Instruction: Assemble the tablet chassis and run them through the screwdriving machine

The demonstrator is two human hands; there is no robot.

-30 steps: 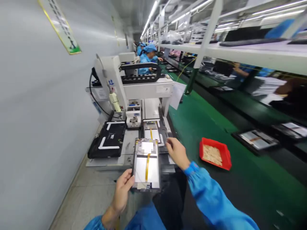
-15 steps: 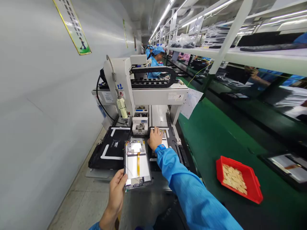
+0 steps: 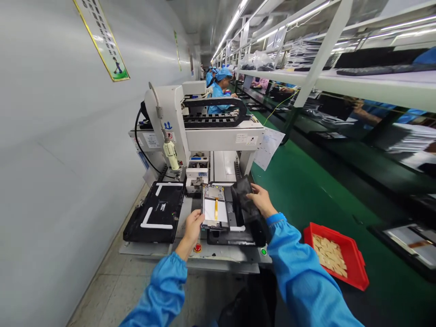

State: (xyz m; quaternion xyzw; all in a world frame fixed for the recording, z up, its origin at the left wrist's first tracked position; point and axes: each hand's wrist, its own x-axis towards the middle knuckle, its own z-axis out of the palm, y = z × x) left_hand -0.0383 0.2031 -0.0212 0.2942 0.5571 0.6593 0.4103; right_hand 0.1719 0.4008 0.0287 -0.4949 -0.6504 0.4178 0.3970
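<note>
My left hand [image 3: 192, 228] grips the lower left edge of an opened tablet [image 3: 210, 210], whose white battery area, circuit board and yellow ribbon cable face up. This tablet is over the left part of the right black fixture [image 3: 221, 239]; whether it touches the fixture I cannot tell. My right hand [image 3: 261, 201] is closed on a dark flat panel [image 3: 244, 200], tilted up at the fixture's right side. Motion blurs the panel, and its other face is hidden. Beyond both hands stands a white benchtop machine [image 3: 218, 138] with a gantry.
A second black fixture [image 3: 134, 229] with white corner strips lies to the left. A red button [image 3: 197, 248] and a green button [image 3: 263, 251] sit on the machine's front edge. On the green bench [image 3: 293, 181], a red bin [image 3: 354, 277] holds small tan pieces. A co-worker [image 3: 218, 91] sits beyond.
My left hand has carried the opened tablet right and forward, over the right fixture. My right hand has moved right from the fixture and now holds the tilted dark panel.
</note>
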